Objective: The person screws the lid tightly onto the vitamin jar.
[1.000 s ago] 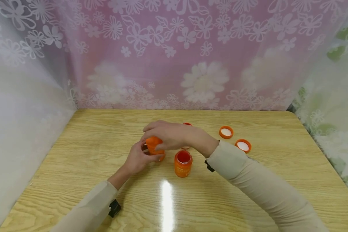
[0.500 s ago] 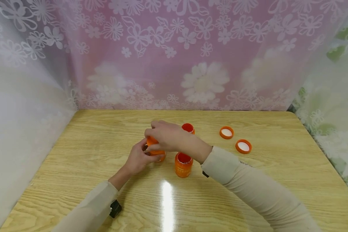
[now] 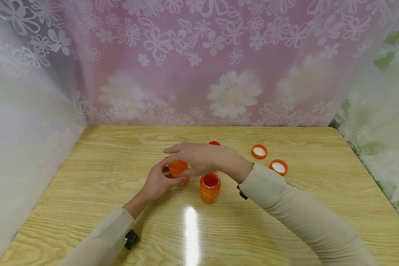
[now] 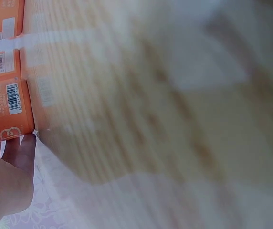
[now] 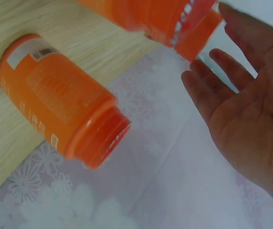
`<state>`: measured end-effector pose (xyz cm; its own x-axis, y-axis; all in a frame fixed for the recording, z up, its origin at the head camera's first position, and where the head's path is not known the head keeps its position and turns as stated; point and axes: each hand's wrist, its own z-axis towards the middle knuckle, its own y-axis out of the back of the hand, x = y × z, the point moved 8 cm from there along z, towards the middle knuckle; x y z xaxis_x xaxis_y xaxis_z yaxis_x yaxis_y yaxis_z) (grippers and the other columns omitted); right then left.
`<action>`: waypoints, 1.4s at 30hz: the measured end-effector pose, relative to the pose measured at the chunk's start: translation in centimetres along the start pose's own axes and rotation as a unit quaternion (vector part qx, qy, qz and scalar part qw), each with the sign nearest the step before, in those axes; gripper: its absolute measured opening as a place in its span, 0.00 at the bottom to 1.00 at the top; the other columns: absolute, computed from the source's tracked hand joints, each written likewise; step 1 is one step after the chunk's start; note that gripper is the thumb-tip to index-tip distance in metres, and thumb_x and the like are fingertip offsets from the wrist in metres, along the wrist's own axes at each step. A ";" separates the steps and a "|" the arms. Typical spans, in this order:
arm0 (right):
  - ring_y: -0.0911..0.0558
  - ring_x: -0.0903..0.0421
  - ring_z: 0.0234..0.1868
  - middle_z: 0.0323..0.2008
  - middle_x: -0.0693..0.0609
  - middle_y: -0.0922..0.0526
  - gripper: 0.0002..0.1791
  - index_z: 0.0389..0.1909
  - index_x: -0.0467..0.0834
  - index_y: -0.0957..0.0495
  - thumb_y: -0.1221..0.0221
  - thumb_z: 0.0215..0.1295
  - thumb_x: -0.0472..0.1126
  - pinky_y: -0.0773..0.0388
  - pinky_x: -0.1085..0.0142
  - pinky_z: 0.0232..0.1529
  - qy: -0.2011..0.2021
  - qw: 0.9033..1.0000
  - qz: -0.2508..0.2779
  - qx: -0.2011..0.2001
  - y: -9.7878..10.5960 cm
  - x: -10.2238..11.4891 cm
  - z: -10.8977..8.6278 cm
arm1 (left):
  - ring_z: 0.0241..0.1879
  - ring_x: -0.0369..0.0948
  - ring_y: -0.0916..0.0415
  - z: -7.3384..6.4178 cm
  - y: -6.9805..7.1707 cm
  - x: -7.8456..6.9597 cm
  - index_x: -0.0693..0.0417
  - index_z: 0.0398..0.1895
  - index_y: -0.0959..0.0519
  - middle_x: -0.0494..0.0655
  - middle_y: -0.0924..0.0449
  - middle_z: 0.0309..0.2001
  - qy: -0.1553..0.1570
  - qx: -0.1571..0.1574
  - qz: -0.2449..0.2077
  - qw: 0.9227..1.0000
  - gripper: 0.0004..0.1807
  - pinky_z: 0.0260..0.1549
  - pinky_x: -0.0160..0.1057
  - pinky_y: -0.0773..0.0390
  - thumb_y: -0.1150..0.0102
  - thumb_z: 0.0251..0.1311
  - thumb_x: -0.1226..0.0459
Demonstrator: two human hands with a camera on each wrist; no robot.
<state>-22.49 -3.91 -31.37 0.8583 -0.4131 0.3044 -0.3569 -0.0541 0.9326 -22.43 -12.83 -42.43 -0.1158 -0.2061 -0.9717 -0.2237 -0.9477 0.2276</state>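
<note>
An orange jar stands upright on the wooden table, left of two open orange jars. My left hand grips its lower body with the thumb in front; the left wrist view shows fingers against the orange jar. My right hand reaches over from the right, thumb and fingers about the jar's orange lid. Beside these hands is an open jar with a red inside. Another open jar is mostly hidden behind my right hand.
Two orange lids with white liners, a farther lid and a nearer lid, lie upturned on the table at the right. A pink floral curtain hangs behind the table's back edge.
My right hand turned over the lid half a second ago and has turned back, wrist swinging right again and covering the rear open jar. The left hand and its jar keep their place.
</note>
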 end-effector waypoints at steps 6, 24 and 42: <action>0.30 0.55 0.55 0.53 0.56 0.25 0.25 0.61 0.54 0.25 0.39 0.63 0.35 0.35 0.67 0.57 0.011 0.999 -0.020 -0.026 -0.1 0.4 0.7 | 0.47 0.46 0.24 0.0 0.0 0.2 0.55 0.57 0.28 0.50 0.25 0.51 -0.004 -0.002 0.001 1.000 0.29 0.46 0.41 0.22 0.28 0.51 0.64; 0.27 0.52 0.54 0.57 0.52 0.30 0.35 0.68 0.55 0.36 0.52 0.65 0.67 0.23 0.60 0.45 -0.155 0.982 -0.105 -0.039 -0.8 -1.3 0.2 | 0.46 0.46 0.22 0.2 -0.2 0.2 0.52 0.57 0.28 0.49 0.24 0.50 -0.005 0.008 0.007 1.000 0.28 0.42 0.41 0.20 0.29 0.52 0.64; 0.29 0.57 0.37 0.39 0.55 0.28 0.19 0.50 0.50 0.23 0.39 0.63 0.55 0.27 0.68 0.34 -0.095 0.986 -0.122 -0.064 -0.4 0.1 1.2 | 0.49 0.45 0.23 0.0 -0.1 0.1 0.49 0.59 0.29 0.47 0.25 0.53 -0.013 0.010 -0.007 1.000 0.29 0.45 0.40 0.21 0.30 0.53 0.65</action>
<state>-22.69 -5.07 -31.95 0.8241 -0.5652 0.0373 -0.0880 -0.0627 0.9941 -22.38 -12.76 -42.56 -0.1370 -0.1856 -0.9730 -0.2448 -0.9455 0.2148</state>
